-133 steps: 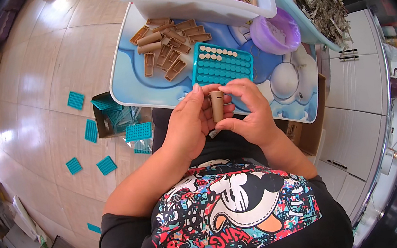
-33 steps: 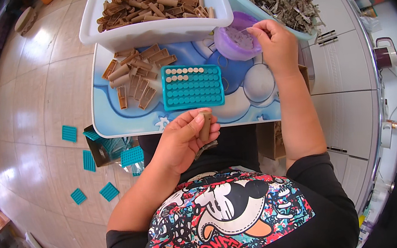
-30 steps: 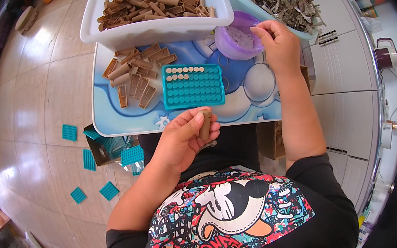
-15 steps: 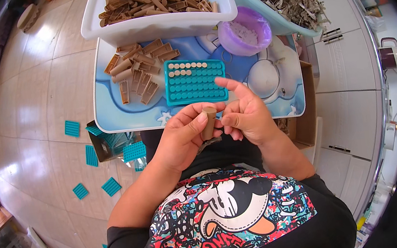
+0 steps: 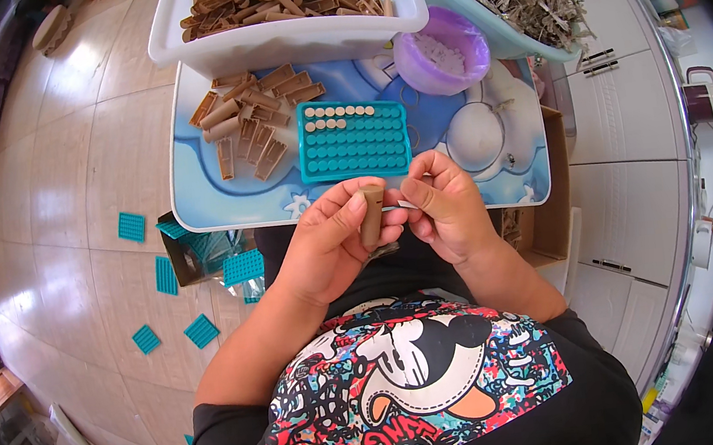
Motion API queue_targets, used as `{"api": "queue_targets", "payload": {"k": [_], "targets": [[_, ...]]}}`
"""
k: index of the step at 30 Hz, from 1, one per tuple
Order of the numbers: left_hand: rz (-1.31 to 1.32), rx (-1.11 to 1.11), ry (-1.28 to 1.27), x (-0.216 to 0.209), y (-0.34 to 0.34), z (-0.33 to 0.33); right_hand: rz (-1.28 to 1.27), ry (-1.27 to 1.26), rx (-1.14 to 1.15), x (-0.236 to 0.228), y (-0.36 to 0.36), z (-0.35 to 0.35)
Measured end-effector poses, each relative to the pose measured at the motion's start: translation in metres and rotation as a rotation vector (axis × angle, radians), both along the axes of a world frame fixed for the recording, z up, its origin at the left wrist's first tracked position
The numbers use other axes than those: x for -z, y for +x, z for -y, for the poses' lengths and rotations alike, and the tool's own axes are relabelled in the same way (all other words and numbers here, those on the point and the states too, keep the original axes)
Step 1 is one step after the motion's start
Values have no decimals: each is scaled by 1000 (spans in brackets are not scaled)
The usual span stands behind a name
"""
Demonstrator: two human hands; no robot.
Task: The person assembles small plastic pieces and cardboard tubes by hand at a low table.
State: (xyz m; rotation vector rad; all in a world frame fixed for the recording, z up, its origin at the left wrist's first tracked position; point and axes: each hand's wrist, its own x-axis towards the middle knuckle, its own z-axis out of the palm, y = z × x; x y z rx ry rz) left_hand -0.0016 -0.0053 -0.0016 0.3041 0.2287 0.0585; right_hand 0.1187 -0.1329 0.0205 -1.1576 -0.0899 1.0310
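My left hand (image 5: 329,236) is closed around a brown cylindrical piece (image 5: 371,215), held nearly upright over my lap with its round end up. Close beside it on the right, my right hand (image 5: 454,211) pinches a small whitish piece (image 5: 406,204) between thumb and fingers. Most of that piece is hidden, and its kind cannot be made out. Just beyond both hands lies a teal tray (image 5: 357,175) with rows of round cups. Small cream discs (image 5: 339,111) sit in part of its two far rows.
Loose brown half-round pieces (image 5: 262,121) lie left of the tray on the blue table (image 5: 214,205). Behind them stands a white bin (image 5: 292,45) of similar pieces. A purple-lined bowl (image 5: 468,78) and a pale blue tub (image 5: 512,42) are at right. Teal trays (image 5: 201,331) lie on the floor.
My right index finger, stretched out before, has bent in to a pinch, and a whitish piece now shows at the fingertips. My left hand still grips the brown cylindrical piece.
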Motion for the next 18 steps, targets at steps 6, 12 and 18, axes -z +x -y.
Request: {"api": "queue_targets", "payload": {"k": [6, 12, 18], "targets": [[85, -52, -53, 5, 1, 3, -48, 18, 7, -3, 1, -1], [135, -4, 239, -3, 2, 2, -95, -48, -63, -2, 1, -2], [25, -41, 1, 4, 3, -2, 64, 72, -94, 0, -2, 7]]}}
